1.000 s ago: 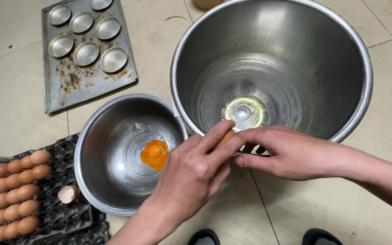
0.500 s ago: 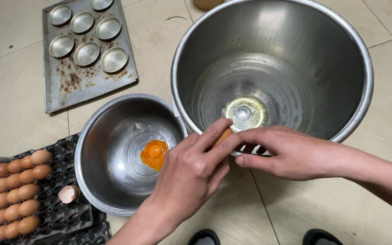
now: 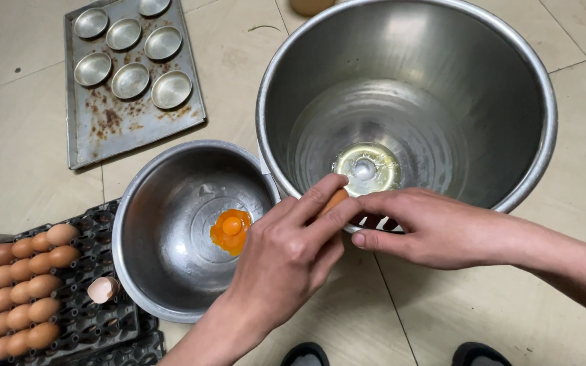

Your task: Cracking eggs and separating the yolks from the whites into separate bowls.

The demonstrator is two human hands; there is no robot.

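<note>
— What has moved since a moment ago?

— Very little. Both hands sit in the same spot over the near rim of the big bowl (image 3: 401, 115); the left hand's (image 3: 286, 254) forefinger now stretches a bit further across the top of the egg (image 3: 334, 201), hiding more of it than before.

— So the egg is still whole?

— I cannot tell. Only a sliver of brown shell shows between the fingers. Nothing is dripping that I can see.

— How do the hands stand?

— Together, both closed on the egg. The right hand (image 3: 435, 227) pinches it from its side, the left from the other, right above the rim where the big bowl meets the small bowl (image 3: 191, 227).

— What is in the bowls?

— The big one holds a clear puddle at the bottom (egg white, by the look of it). The small one holds a broken yolk (image 3: 230, 231), unchanged.

— And around them?

— An egg tray (image 3: 83, 318) on the person's left with a row of brown eggs (image 3: 25, 291) and one empty half shell (image 3: 103, 289). A baking tray (image 3: 130, 129) with six round tins lies further off on the tiled floor.

— What does the small shift mean?

— My guess: the grip is tightening on the shell.
</note>
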